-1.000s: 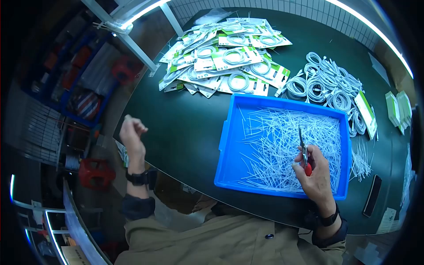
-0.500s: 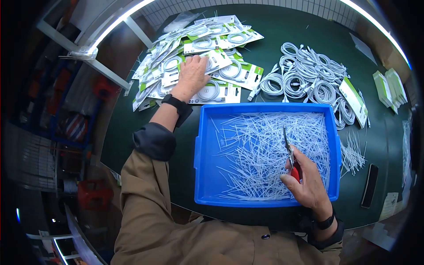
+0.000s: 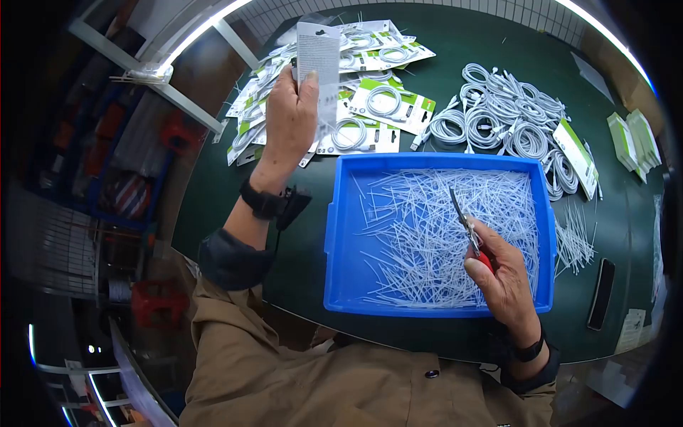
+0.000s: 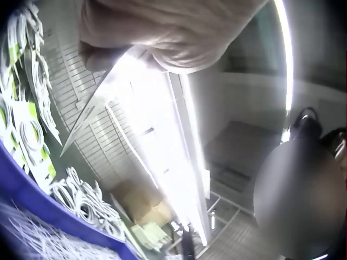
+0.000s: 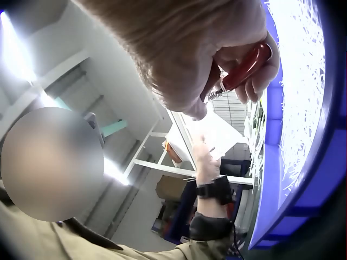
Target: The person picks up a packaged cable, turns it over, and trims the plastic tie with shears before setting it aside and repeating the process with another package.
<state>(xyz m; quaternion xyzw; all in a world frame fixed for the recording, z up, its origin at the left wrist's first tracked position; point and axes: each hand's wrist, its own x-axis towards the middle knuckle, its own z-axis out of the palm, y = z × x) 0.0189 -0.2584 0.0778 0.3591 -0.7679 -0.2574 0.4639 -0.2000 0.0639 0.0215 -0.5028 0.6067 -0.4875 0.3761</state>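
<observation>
My left hand (image 3: 288, 117) grips a cable card pack (image 3: 318, 64) by its lower edge, raised over the pile of packs (image 3: 388, 99). The pack's printed back and hang hole face the head camera. In the left wrist view the same pack (image 4: 89, 111) juts from under the curled fingers. Above the blue tray (image 3: 331, 249), my right hand (image 3: 511, 281) holds red-handled snips (image 3: 485, 260), their dark tips pointing away from me. One red handle and a small spring show in the right wrist view, with the fingers wrapped around the snips (image 5: 249, 66).
Many thin white plastic strips (image 3: 434, 242) lie in the tray, and a smaller bunch (image 3: 573, 238) lies to its right. Coiled white cables (image 3: 498, 117) are heaped behind it. A phone (image 3: 601, 293) and folded cards (image 3: 633, 146) sit at the right. A metal frame post stands at the left.
My left hand came from the table's left side onto the pile, then lifted a card pack from it. The right hand keeps holding the snips over the tray.
</observation>
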